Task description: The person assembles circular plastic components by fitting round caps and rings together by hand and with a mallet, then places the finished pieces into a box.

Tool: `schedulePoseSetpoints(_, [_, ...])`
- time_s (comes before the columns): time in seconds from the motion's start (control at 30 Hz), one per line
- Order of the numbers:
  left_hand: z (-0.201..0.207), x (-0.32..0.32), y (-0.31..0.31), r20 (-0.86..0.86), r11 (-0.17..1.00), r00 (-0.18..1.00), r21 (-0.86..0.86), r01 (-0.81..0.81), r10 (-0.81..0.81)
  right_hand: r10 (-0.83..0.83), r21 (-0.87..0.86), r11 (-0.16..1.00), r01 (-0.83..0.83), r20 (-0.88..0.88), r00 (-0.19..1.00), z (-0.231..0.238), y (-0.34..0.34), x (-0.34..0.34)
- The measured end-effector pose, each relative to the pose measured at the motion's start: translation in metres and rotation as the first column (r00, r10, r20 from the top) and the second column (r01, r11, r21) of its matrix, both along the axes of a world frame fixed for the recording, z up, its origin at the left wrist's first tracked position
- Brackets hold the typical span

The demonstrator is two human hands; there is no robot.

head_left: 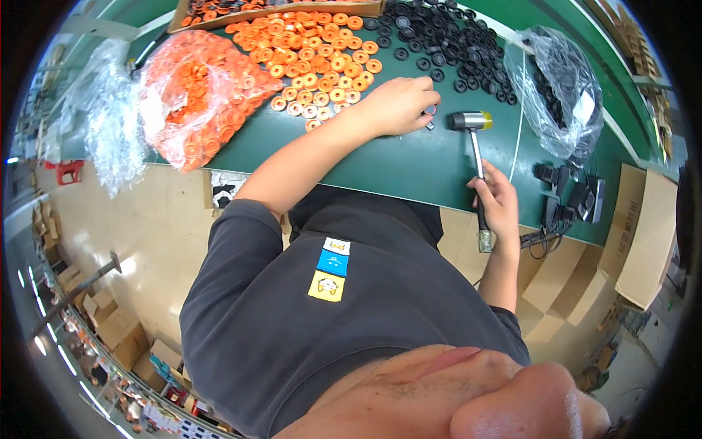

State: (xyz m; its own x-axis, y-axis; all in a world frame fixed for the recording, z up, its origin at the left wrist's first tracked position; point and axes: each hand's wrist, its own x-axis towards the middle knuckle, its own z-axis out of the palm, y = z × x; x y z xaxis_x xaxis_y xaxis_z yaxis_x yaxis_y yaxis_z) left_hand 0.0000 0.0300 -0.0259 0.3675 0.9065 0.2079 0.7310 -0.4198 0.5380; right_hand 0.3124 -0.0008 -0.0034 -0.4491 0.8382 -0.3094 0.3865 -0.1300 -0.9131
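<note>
My right hand (pixel 499 199) is wrapped round the handle of a mallet (pixel 472 121). The mallet has a metal head with one black and one yellow face, and it is held over the green table. Farther left, my left hand (pixel 402 106) rests low over the tabletop with its fingers curled together. A small pale, shiny piece (pixel 430 110) shows at its fingertips, too small to name. Just below them is a small metallic bit (pixel 430 126). Loose orange discs (pixel 322 69) with centre holes lie beyond my left forearm, and black ones (pixel 468 47) lie beyond my hand.
A clear bag of orange discs (pixel 208 110) lies on the table's left side, beside crumpled clear plastic (pixel 113 117). A shallow cardboard box (pixel 292 10) stands at the far edge. To the right are a bag of black discs (pixel 567 95) and black adapters with cables (pixel 559 205).
</note>
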Motion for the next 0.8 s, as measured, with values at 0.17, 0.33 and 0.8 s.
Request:
schedulePoseSetpoints(0.17, [0.029,-0.037,0.027,0.071,0.970,0.985,0.173,-0.170,0.160,-0.153,0.748,0.628,-0.215,0.390,0.908,0.017,0.037,0.007])
schedulePoseSetpoints(0.33, [0.105,-0.106,0.056,0.080,0.772,0.770,0.004,-0.636,0.634,-0.058,0.750,0.654,-0.099,0.181,0.982,0.018,0.051,-0.021])
schedulePoseSetpoints(0.8, [0.022,-0.051,-0.007,-0.303,0.886,0.832,0.158,-0.436,0.464,0.120,0.717,0.594,-0.364,0.369,0.922,-0.015,0.107,-0.137])
